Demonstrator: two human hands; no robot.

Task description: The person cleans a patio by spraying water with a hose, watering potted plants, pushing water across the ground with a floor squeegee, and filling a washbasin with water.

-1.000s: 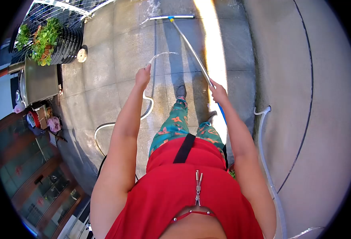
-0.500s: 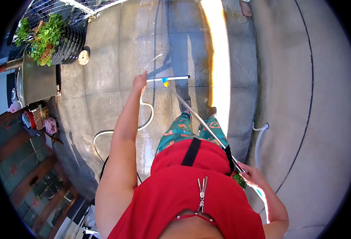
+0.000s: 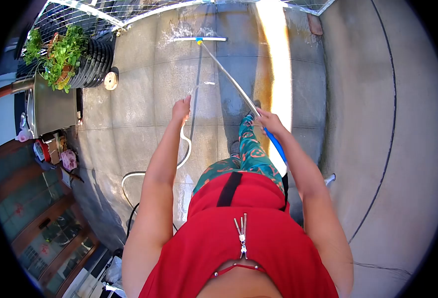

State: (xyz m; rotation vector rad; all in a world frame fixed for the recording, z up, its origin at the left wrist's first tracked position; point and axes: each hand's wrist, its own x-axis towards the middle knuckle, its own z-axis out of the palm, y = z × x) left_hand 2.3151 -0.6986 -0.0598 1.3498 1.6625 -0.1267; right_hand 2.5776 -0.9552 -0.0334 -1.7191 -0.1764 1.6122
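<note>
My left hand [image 3: 181, 109] is closed around the end of a white hose [image 3: 187, 144], and a short jet of water leaves it forward. My right hand [image 3: 271, 123] grips the long silver pole [image 3: 234, 82] of a floor squeegee, just above its blue handle section [image 3: 277, 145]. Far ahead, the wide squeegee head [image 3: 211, 39] lies on the wet concrete floor [image 3: 134, 99], with water splashing at its left end.
Potted green plants [image 3: 66, 57] stand on black stacked pots at the upper left, beside a metal counter [image 3: 55, 107]. A wire fence [image 3: 154, 6] crosses the far end. A raised concrete strip [image 3: 358, 124] runs along the right. The hose loops over the floor at my left.
The squeegee head went from near my feet out to the far floor, and my right hand moved forward with the pole. My left hand still holds the hose. The view has shifted toward the fence.
</note>
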